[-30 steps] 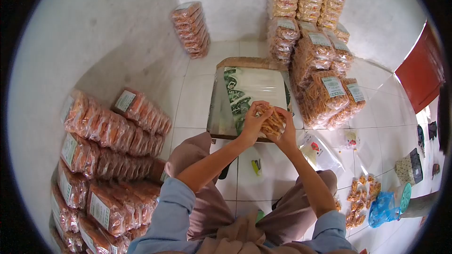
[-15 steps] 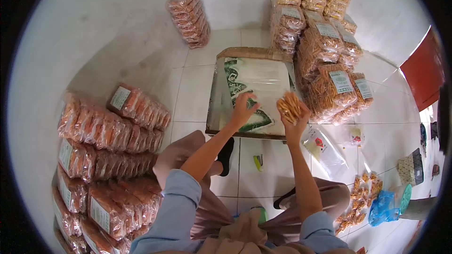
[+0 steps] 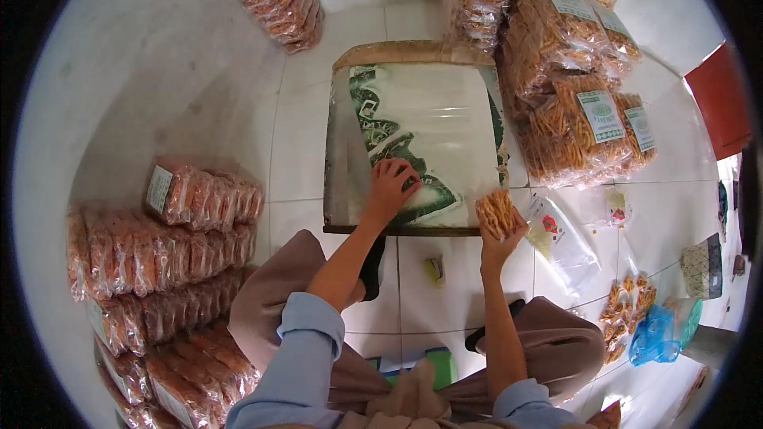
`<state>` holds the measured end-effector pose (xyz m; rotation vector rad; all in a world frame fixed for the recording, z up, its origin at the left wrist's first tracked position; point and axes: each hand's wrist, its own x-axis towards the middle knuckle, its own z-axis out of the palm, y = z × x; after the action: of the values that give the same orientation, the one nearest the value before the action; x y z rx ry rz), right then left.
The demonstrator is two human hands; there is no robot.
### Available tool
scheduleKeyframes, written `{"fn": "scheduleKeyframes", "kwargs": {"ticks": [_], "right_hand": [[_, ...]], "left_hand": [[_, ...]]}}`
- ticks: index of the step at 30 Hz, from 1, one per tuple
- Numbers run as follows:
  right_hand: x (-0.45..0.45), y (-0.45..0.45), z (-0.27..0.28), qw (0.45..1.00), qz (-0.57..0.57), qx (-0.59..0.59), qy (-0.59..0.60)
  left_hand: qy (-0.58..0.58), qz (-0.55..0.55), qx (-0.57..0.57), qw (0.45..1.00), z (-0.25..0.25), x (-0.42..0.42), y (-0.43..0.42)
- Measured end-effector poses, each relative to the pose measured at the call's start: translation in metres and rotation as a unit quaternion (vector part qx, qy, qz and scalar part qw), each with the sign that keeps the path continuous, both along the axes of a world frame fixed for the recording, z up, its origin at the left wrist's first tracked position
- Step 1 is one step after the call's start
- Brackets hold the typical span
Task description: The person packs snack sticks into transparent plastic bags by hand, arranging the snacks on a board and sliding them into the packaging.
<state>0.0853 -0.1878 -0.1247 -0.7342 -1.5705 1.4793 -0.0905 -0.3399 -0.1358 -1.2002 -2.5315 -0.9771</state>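
A small clear packet of brown stick-shaped snacks (image 3: 498, 214) is gripped in my right hand (image 3: 504, 245), at the right front corner of the low table. My left hand (image 3: 392, 188) rests on the table top with its fingers bent and slightly apart, and nothing shows in it. Under it lies the green-and-white printed area of the low table (image 3: 429, 111), whose top is pale and worn. A yellow-green stapler (image 3: 434, 272) sits on the tiles just in front of the table.
Big bags of snack sticks (image 3: 588, 123) are stacked right of the table. Reddish packed bundles (image 3: 159, 246) pile up at left, and another stack (image 3: 280, 1) stands behind. Printed plastic bags (image 3: 563, 242), loose small packets (image 3: 621, 314) and a blue plastic bag (image 3: 656, 335) lie on the right.
My left hand has lowered onto the table and its fingers have bent. My right hand has moved down toward the front corner with the snack packet. The view has tilted downward.
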Motion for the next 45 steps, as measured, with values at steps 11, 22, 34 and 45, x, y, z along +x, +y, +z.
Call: {"fn": "scheduleKeyframes", "kwargs": {"ticks": [11, 22, 34, 45], "right_hand": [[-0.028, -0.038, 0.037, 0.993, 0.052, 0.067, 0.086], [-0.031, -0.039, -0.012, 0.996, 0.089, -0.025, 0.017], [-0.056, -0.033, 0.010, 0.989, 0.044, 0.108, -0.085], [-0.048, -0.053, 0.018, 0.989, 0.083, 0.005, -0.124]], "left_hand": [[-0.068, 0.074, 0.049, 0.994, 0.017, 0.041, 0.030], [-0.273, 0.100, 0.171, 0.941, 0.029, 0.067, 0.036], [-0.054, -0.188, 0.106, 0.975, 0.049, 0.064, 0.037], [-0.360, 0.462, 0.237, 0.775, 0.028, 0.059, 0.066]]}}
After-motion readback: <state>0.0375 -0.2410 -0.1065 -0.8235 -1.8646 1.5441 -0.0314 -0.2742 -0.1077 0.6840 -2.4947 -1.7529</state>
